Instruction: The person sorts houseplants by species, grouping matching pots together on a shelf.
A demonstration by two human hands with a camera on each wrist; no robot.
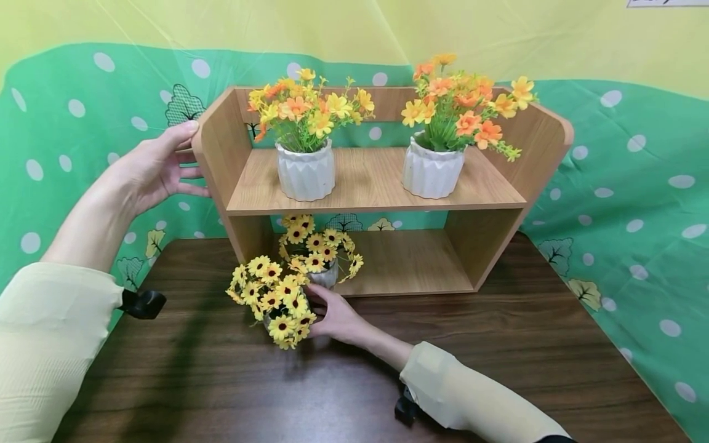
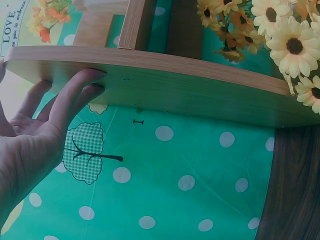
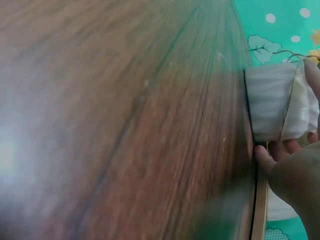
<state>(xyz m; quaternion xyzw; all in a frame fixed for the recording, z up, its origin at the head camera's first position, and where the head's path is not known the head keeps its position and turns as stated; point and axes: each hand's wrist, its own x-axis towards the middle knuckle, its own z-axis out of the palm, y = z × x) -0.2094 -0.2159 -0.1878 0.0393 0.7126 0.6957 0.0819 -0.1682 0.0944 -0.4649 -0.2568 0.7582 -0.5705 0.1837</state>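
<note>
A wooden two-tier shelf [image 1: 365,203] stands on the dark table. My left hand [image 1: 160,163] touches the outer face of its left side panel, fingers mostly extended; the left wrist view shows the fingertips [image 2: 92,75] against the wood. Low at the shelf's front left, my right hand [image 1: 340,317] holds a potted yellow daisy-like plant [image 1: 271,301]. Its white pot [image 3: 272,102] shows between thumb and fingers in the right wrist view, while blossoms mostly cover it in the head view. A second yellow potted plant [image 1: 318,249] sits just behind, on the lower tier.
On the upper tier stand two white pots of orange and yellow flowers, one left [image 1: 306,169] and one right [image 1: 434,169]. A green and yellow dotted cloth [image 1: 626,184] hangs behind. The dark wooden table [image 1: 354,394] extends in front of the shelf.
</note>
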